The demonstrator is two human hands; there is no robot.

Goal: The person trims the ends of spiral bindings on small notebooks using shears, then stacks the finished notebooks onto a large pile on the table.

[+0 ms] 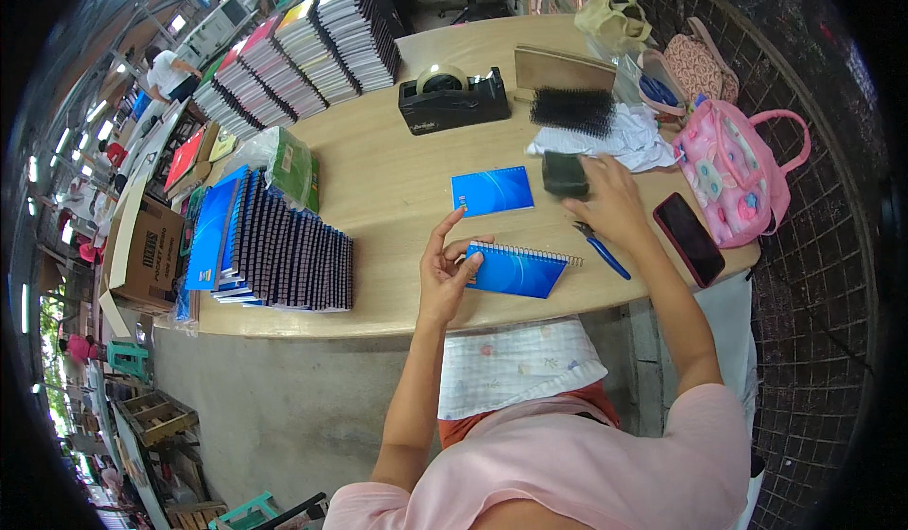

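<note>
My left hand (447,270) pinches the left end of a small blue spiral notebook (520,273) near the table's front edge. A black coil runs along the notebook's top edge and sticks out past its right corner. Just beyond lies a flat blue cover or pad (493,191), close to my left fingertips. My right hand (610,197) is closed on the right side of a small dark block (565,175); what the block is made of is unclear. Below that hand, blue-handled pliers (605,254) rest on the table.
Several blue spiral notebooks (293,246) are stacked at left, beside a cardboard box (147,251). Taller notebook stacks (355,34) stand behind. A tape dispenser (454,103), black coils (572,111) by a white cloth (615,142), a phone (689,237) and a pink bag (733,171) occupy the far and right sides.
</note>
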